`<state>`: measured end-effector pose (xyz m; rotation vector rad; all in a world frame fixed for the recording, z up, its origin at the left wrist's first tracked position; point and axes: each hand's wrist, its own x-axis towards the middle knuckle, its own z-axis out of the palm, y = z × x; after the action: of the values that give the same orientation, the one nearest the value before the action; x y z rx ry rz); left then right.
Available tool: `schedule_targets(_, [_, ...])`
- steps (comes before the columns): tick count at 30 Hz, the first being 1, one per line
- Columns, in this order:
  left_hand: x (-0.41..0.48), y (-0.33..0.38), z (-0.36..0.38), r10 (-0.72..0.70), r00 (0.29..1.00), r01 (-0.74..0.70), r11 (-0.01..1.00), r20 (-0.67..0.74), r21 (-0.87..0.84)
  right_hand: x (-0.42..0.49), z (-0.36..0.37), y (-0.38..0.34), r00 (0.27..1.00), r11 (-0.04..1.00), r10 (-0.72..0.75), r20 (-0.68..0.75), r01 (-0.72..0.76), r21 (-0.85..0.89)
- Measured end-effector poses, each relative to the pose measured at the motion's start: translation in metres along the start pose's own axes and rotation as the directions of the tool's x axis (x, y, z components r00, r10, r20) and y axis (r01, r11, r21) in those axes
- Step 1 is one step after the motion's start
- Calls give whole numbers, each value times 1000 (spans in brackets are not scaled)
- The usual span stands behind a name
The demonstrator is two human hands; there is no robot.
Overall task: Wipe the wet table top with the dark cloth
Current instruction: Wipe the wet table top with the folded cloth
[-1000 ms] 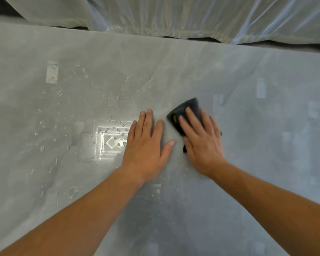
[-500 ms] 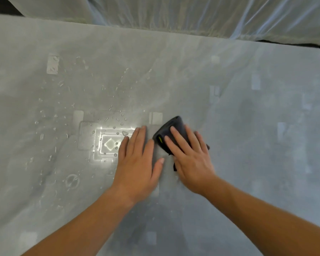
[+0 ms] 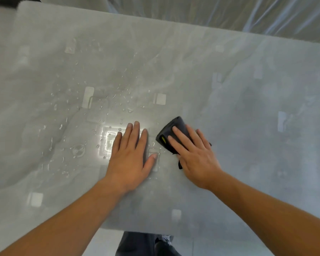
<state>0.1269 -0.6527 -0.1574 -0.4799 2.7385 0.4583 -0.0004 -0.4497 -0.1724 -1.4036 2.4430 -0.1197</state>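
A grey marbled table top [image 3: 248, 100] fills the view, with water drops [image 3: 118, 106] scattered over its left middle. The dark cloth [image 3: 169, 133], folded with a small yellow tag, lies near the centre. My right hand [image 3: 194, 154] presses flat on the cloth, fingers spread over it, covering its near half. Just left of it, my left hand [image 3: 130, 157] lies flat on the bare table, palm down and holding nothing, beside a bright light reflection.
A pale sheer curtain [image 3: 229, 13] hangs beyond the table's far edge. The near edge of the table shows at the bottom, with my dark trousers and a shoe [image 3: 148, 244] on the pale floor below. The wet patch lies left of both hands.
Both hands have slid toward the near edge of the table, the cloth moving with my right hand. The view has tilted down, bringing the near edge and floor into sight.
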Motion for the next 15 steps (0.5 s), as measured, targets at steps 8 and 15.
schedule_targets(8, [-1,4,-2,-30,998,32,999,60,-31,11,1,-11,897,902,420,-140,-394,179])
schedule_targets(15, [-2,1,-2,-22,997,22,1000,78,7,-33,11,-4,998,999,5,-65,-8,-41])
